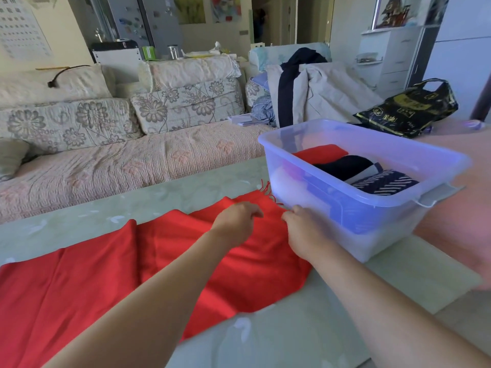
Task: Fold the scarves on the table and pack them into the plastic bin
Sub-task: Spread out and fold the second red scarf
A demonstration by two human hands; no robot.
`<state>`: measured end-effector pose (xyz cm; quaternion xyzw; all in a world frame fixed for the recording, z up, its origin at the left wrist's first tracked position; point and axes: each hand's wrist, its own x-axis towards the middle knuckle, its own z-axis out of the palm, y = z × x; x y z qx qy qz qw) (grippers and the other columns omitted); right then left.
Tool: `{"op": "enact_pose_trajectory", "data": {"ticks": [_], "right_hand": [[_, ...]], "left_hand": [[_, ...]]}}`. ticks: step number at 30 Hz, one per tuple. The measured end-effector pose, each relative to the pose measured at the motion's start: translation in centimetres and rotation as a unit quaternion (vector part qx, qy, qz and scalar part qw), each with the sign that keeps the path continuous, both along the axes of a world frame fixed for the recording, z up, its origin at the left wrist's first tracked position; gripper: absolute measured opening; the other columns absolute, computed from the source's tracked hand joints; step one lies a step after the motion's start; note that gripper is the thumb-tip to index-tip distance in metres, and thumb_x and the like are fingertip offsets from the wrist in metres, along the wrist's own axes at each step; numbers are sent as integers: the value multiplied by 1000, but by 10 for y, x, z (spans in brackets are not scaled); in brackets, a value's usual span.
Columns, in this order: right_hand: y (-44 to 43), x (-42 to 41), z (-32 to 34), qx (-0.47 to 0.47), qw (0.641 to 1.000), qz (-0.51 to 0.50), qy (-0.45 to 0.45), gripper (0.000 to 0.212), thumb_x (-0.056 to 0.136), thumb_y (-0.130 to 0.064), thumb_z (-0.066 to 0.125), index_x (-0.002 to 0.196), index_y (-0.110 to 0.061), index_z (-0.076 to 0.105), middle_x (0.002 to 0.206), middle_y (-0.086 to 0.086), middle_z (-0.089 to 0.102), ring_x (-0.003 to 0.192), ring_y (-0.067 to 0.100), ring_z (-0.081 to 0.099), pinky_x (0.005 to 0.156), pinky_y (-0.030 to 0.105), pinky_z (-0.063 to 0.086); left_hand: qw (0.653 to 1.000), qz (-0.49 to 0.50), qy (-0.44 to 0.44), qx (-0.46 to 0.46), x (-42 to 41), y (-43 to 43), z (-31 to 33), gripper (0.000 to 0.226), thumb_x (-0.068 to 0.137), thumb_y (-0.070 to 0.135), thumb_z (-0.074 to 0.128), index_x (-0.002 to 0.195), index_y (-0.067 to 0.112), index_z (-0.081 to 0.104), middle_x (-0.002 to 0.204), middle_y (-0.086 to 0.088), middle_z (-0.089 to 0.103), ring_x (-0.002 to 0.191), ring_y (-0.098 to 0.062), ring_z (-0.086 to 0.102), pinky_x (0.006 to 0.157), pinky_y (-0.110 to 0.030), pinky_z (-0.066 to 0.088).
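1. One red scarf (164, 261) lies spread on the table (292, 335), fringed end touching the plastic bin (372, 197).
2. Left hand (236, 221) and right hand (303, 229), fingers curled, rest there; grip unclear.
3. Soft, light, limp: pinch both fringed corners.

We see a scarf (186, 261) spread on the table (305, 341), its fringed end just beside the plastic bin (372, 208) to its right. Inside the bin lie what seem three folded scarves (345, 166); a sofa (106, 155) stands behind.

- One head-worn view looks forward and down, close over the table (148, 200).
- It faces a sofa (111, 166) beyond the table's far edge.
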<state>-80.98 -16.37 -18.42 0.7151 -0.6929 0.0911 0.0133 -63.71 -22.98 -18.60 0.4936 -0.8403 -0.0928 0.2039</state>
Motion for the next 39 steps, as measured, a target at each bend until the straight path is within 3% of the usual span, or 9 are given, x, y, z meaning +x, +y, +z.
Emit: {"op": "enact_pose_trajectory", "data": {"ticks": [6, 8, 14, 16, 18, 23, 30, 35, 39], "right_hand": [[-7, 7, -5, 31, 997, -63, 40, 39, 95, -10, 49, 134, -10, 54, 131, 7, 61, 121, 22, 60, 94, 32, 50], [-9, 11, -4, 29, 997, -68, 26, 41, 95, -10, 49, 136, -11, 53, 130, 6, 63, 120, 22, 62, 92, 32, 51], [-13, 27, 10, 34, 997, -60, -43, 26, 86, -27, 60, 109, -20, 65, 113, 8, 67, 109, 30, 63, 81, 34, 48], [-16, 37, 14, 56, 991, -29, -117, 21, 78, -35, 60, 93, -21, 63, 102, 4, 67, 101, 28, 64, 75, 31, 48], [-18, 51, 21, 87, 977, -2, -193, 28, 72, -35, 60, 97, -23, 66, 96, 0, 69, 95, 24, 66, 75, 31, 53], [-15, 108, 46, 129, 930, 51, -341, 7, 74, -17, 67, 80, -19, 68, 76, -4, 70, 63, 13, 64, 61, 27, 49], [16, 217, 82, 219, 852, 119, -460, 19, 80, -10, 66, 98, -13, 71, 76, -1, 65, 72, 16, 60, 58, 23, 47], [38, 303, 77, 259, 805, 144, -514, 25, 76, -2, 58, 91, -21, 65, 75, 4, 59, 64, 18, 57, 51, 27, 49], [60, 363, 59, 345, 732, 191, -555, 34, 75, 4, 61, 103, -12, 69, 83, 7, 59, 75, 23, 57, 60, 34, 48]], "left_hand": [[971, -116, -207, -26, -41, -38, -7, 69, 91, 1, 41, 149, 37, 33, 157, 15, 29, 134, -10, 45, 98, -33, 46], [962, -144, -229, -30, -47, -42, -14, 65, 93, 6, 43, 148, 40, 32, 153, 13, 36, 131, -10, 48, 95, -35, 48], [979, -95, -161, -79, -20, -52, -11, 27, 94, 16, 51, 114, 26, 68, 113, -3, 55, 105, -24, 59, 75, -33, 42], [986, -89, -125, -67, 6, -51, 2, 22, 92, 14, 55, 107, 19, 70, 106, -8, 54, 99, -26, 59, 73, -33, 40], [990, -81, -91, -71, 37, -48, 19, 17, 89, 10, 58, 99, 12, 71, 101, -11, 56, 94, -29, 60, 70, -33, 39], [991, -37, -47, -124, 130, -25, 66, 8, 82, 2, 65, 89, 5, 67, 89, -10, 60, 81, -30, 60, 66, -30, 39], [985, 45, -63, -157, 266, 35, 88, 8, 85, 0, 65, 91, 6, 64, 88, -7, 64, 77, -28, 62, 64, -27, 40], [980, 154, -70, -107, 350, 76, 74, 12, 85, 4, 65, 96, 9, 66, 101, -4, 67, 92, -27, 65, 73, -31, 47], [966, 220, -125, 51, 402, 109, 45, 58, 83, -1, 55, 138, 21, 53, 150, -1, 42, 138, -17, 42, 106, -31, 40]]}}
